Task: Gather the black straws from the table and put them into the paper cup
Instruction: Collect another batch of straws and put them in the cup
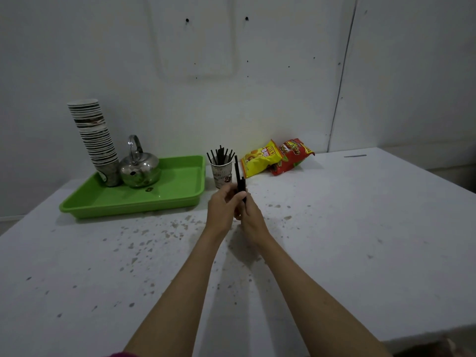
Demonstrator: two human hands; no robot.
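A printed paper cup (pixel 220 173) stands near the table's back edge, with several black straws (pixel 221 155) sticking upright out of it. Just in front of the cup, to its right, I hold a small bunch of black straws (pixel 238 176) upright between both hands. My left hand (pixel 222 209) grips the bunch from the left. My right hand (pixel 251 215) closes on its lower end from the right. The straws' bottom ends are hidden by my fingers.
A green tray (pixel 177 199) at the back left holds a tall stack of paper cups (pixel 94 135) and a metal kettle (pixel 139 169). A yellow snack bag (pixel 260 159) and a red snack bag (pixel 292 155) lie by the wall. The white table (pixel 360 228) is speckled with stains.
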